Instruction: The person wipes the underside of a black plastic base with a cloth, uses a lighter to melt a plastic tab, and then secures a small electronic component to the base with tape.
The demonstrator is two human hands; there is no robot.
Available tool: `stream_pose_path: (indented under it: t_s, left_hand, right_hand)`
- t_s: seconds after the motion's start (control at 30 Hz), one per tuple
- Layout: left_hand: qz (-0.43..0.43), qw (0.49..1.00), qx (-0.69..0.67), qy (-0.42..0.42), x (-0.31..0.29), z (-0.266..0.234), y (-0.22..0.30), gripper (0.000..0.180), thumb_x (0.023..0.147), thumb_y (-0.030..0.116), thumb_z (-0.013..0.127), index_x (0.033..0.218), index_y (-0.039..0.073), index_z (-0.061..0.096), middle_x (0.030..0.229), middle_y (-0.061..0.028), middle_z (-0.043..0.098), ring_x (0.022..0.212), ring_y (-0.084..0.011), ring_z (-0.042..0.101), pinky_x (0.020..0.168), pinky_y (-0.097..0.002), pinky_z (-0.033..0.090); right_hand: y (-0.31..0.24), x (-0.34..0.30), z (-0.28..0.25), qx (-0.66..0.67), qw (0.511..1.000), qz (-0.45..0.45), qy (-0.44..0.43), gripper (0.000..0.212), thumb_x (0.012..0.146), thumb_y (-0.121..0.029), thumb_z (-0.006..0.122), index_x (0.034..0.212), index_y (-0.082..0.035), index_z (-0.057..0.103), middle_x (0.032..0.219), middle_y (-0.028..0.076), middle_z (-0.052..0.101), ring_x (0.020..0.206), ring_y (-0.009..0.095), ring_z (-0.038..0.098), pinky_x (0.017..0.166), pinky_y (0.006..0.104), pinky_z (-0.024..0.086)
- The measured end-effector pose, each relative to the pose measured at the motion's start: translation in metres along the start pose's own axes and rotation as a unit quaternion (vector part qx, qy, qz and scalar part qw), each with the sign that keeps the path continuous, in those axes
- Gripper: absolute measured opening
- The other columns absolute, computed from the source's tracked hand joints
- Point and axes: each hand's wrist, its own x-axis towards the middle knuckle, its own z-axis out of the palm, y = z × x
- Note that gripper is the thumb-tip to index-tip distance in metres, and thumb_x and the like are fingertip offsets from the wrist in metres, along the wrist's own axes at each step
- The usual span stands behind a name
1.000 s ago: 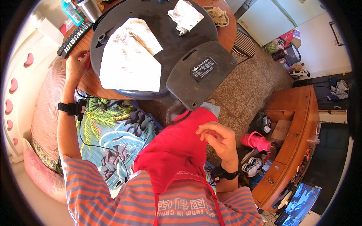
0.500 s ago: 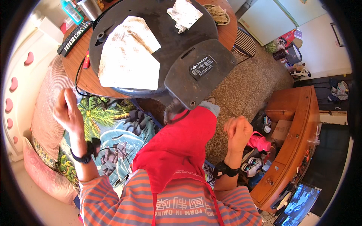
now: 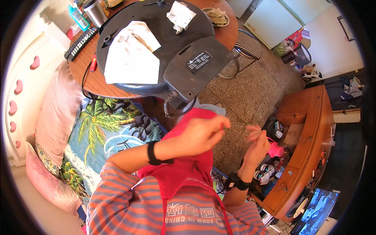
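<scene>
Left hand [image 3: 201,136] loosely open, visibly empty, above red fabric apron [image 3: 188,170]; right hand [image 3: 255,147] bent, grip indeterminable. Advisable: steady, unhurried movement.

Bright; white sheet [image 3: 131,64] near blown out; left hand [image 3: 199,135] blurred; edges bowed, corners black.

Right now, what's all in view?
Likely electric griddle: 1, black, on table
Paper towels: 2, white, on griddle
Table: 1, brown, top
Remote control: at least 1, black, on table
Bottle: 1, turquoise, on table
Bowl: 1, pale, on table
Stool: 1, striped, right of table
Bedspread: 1, blue-green, left
Pillows: 2, pink, left
Cabinet: 1, brown, right
Monitor: 1, black, lower right
Handled bottle: 1, pink, left of cabinet
Clutter: uncounted, mixed, right
Apron: 1, red, lap
Left hand: 1, bare, over apron
Right hand: 1, bare, right of left hand
</scene>
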Motion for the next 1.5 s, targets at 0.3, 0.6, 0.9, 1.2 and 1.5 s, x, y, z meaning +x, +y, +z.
stream_pose_path:
  t_s: [0.3, 0.6, 0.9, 1.2, 1.5]
  left_hand:
    - [-0.057, 0.866, -0.495, -0.043, 0.024, 0.139, -0.023, 0.042, 0.109, 0.027, 0.049, 0.139, 0.000, 0.061, 0.139, -0.0093, 0.065, 0.123, -0.0239, 0.061, 0.104, -0.0341, 0.048]
    - [0.118, 0.986, -0.086, -0.076, 0.021, 0.124, 0.032, 0.063, 0.092, 0.021, 0.072, 0.150, 0.006, 0.054, 0.161, -0.0153, 0.045, 0.147, -0.0375, 0.044, 0.121, -0.0518, 0.033]
    - [0.205, 0.963, 0.175, 0.013, 0.004, 0.076, 0.010, 0.050, 0.086, 0.025, 0.079, 0.132, 0.012, 0.065, 0.131, -0.0133, 0.069, 0.121, -0.0324, 0.064, 0.105, -0.0477, 0.047]
    - [0.181, 0.961, 0.181, 0.105, -0.043, -0.011, 0.027, 0.019, 0.081, 0.001, 0.078, 0.071, 0.003, 0.062, 0.085, -0.0099, 0.068, 0.077, -0.0312, 0.065, 0.073, -0.0416, 0.051]
    - [0.095, 0.899, 0.322, 0.282, -0.043, -0.101, 0.038, 0.025, 0.081, -0.005, 0.072, 0.105, 0.003, 0.072, 0.108, -0.0136, 0.070, 0.104, -0.0322, 0.065, 0.092, -0.0408, 0.053]
  right_hand:
    - [-0.047, -0.019, 0.087, -0.373, 0.892, -0.254, -0.032, 0.057, 0.111, -0.046, 0.042, 0.139, -0.001, 0.062, 0.151, 0.022, 0.056, 0.142, 0.043, 0.050, 0.121, 0.0539, 0.031]
    - [0.017, -0.006, 0.041, 0.007, 0.974, 0.019, 0.226, 0.059, 0.114, -0.040, 0.035, 0.163, -0.006, 0.038, 0.163, 0.016, 0.046, 0.148, 0.037, 0.045, 0.125, 0.0496, 0.030]
    - [-0.032, -0.052, 0.033, 0.251, 0.964, 0.078, 0.040, 0.033, 0.113, -0.015, 0.051, 0.139, 0.001, 0.060, 0.124, 0.013, 0.071, 0.105, 0.021, 0.071, 0.096, 0.0397, 0.055]
    - [-0.016, -0.020, 0.034, 0.217, 0.975, -0.012, -0.042, 0.017, 0.108, -0.012, 0.061, 0.110, 0.002, 0.070, 0.099, 0.009, 0.068, 0.090, 0.017, 0.062, 0.091, 0.0319, 0.050]
    - [-0.052, 0.084, 0.073, 0.025, 0.995, -0.034, -0.096, 0.025, 0.101, 0.001, 0.064, 0.125, 0.002, 0.069, 0.135, 0.009, 0.064, 0.124, 0.018, 0.061, 0.109, 0.0339, 0.047]
